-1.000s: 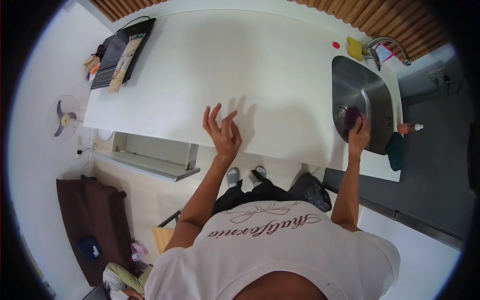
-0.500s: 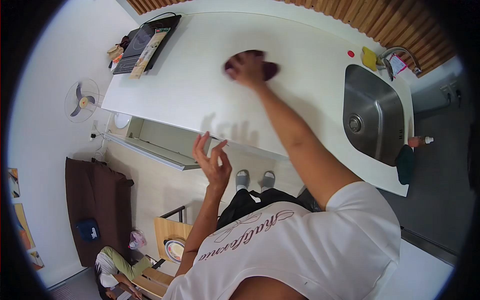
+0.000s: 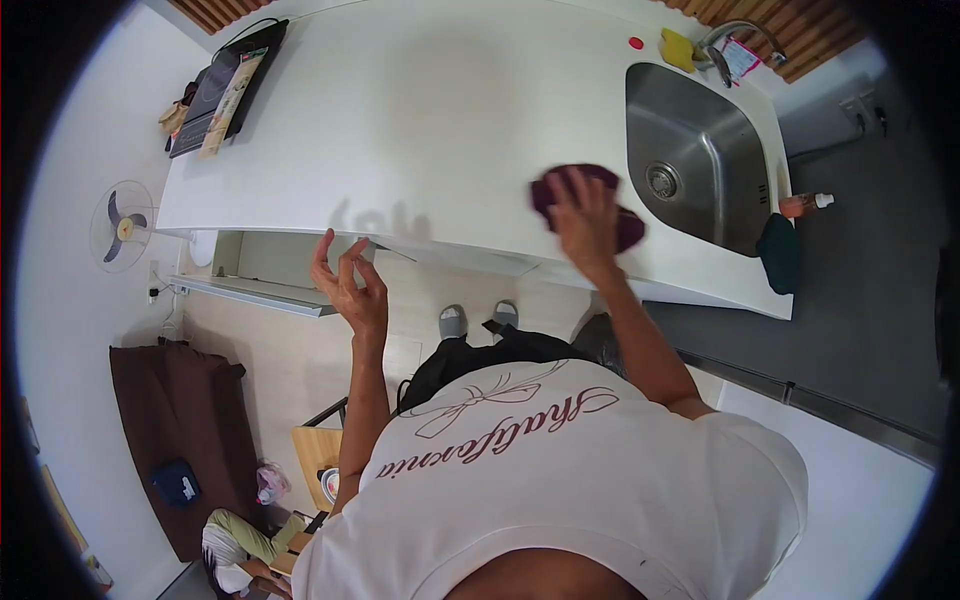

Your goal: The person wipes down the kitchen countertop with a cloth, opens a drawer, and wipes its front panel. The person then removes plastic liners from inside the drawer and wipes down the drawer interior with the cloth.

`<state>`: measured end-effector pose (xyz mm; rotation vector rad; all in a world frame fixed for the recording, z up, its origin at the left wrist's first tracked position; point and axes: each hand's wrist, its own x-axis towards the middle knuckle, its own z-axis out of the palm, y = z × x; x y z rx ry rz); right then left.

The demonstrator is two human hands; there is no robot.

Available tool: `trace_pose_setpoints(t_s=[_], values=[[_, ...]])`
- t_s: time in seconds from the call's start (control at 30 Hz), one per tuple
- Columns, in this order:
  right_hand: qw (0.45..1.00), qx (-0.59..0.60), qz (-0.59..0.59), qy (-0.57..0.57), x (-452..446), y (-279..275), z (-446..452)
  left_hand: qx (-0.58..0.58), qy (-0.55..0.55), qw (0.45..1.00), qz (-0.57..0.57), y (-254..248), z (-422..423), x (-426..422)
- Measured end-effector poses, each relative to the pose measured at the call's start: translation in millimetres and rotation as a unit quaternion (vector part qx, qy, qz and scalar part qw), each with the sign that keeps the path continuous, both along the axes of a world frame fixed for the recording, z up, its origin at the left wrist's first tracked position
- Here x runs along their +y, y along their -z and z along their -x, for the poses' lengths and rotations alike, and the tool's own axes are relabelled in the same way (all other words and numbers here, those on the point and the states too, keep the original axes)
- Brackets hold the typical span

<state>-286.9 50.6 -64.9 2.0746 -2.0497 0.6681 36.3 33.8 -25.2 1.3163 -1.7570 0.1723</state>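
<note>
My right hand (image 3: 585, 222) presses a dark maroon cloth (image 3: 628, 228) against the white countertop (image 3: 430, 120), just left of the steel sink (image 3: 700, 150). Its fingers are spread over the bunched cloth, which shows on both sides of them. My left hand (image 3: 350, 285) is raised near the counter's front edge, fingers apart and partly curled, holding nothing. Below and left of it lies an open drawer (image 3: 280, 262). A dark green cloth (image 3: 777, 254) hangs over the sink's right front corner.
An induction cooktop (image 3: 258, 75) with a long packet (image 3: 230, 100) on it stands at the back left. Behind the sink are a faucet (image 3: 745, 30) and a yellow cloth (image 3: 677, 50). A bottle (image 3: 805, 205) is at right. A seated person (image 3: 240, 550) is at lower left.
My right hand has moved with the maroon cloth from the middle of the counter to beside the sink. My left hand remains raised with fingers apart. The camera view has shifted.
</note>
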Motion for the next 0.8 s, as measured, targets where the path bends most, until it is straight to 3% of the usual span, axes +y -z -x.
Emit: trace_pose_setpoints(t_s=[0.03,0.07,0.1,0.13,0.17,0.2,0.23,0.27,0.3,0.37,0.4,0.43,0.47,0.53,0.57,0.63,0.8], values=[[0.999,-0.023,-0.018,0.025,11,-1,31,0.005,0.001,1.0,-0.005,0,2,1],[0.996,0.027,0.019,0.082,21,10,61,0.011,0.003,1.0,-0.008,0,3,1],[0.979,0.07,-0.024,0.19,30,18,95,0.012,0.006,1.0,-0.005,-1,5,2],[0.968,0.046,-0.098,0.228,34,23,146,0.022,0.014,1.0,-0.011,-4,6,3],[0.927,0.169,-0.108,0.316,44,26,182,0.029,0.022,0.999,-0.016,-7,5,4],[0.9,0.256,-0.1,0.338,59,31,220,0.026,0.019,0.999,-0.012,-4,1,4],[0.912,0.278,0.029,0.3,75,51,271,0.025,0.032,0.999,0.002,2,-4,2],[0.9,0.244,-0.056,0.357,64,28,274,0.019,0.027,0.999,0.022,4,-15,-1],[0.915,0.276,-0.001,0.294,65,2,266,0.022,0.019,0.999,0.014,2,-24,-2],[0.95,0.062,0.181,0.249,63,-6,248,0.039,0.005,0.999,-0.003,3,-40,1],[0.955,-0.177,0.147,0.186,62,-40,187,0.055,0.004,0.998,-0.003,4,-50,-1],[0.952,-0.24,0.12,0.148,61,-47,152,0.051,-0.01,0.999,-0.01,3,-62,0],[0.953,-0.246,0.116,0.13,56,-40,127,0.05,-0.018,0.998,-0.017,1,-75,0],[0.993,-0.108,0.039,-0.001,51,-19,85,0.039,-0.049,0.998,-0.013,2,-105,3],[0.994,-0.107,0.036,-0.01,46,-11,64,0.049,-0.064,0.996,-0.023,3,-123,3],[0.99,0.094,0.044,0.095,31,-6,18,0.062,-0.087,0.994,-0.032,8,-158,0],[0.993,-0.022,0.078,-0.083,-34,-4,-127,0.104,-0.147,0.982,-0.063,24,-256,1]])
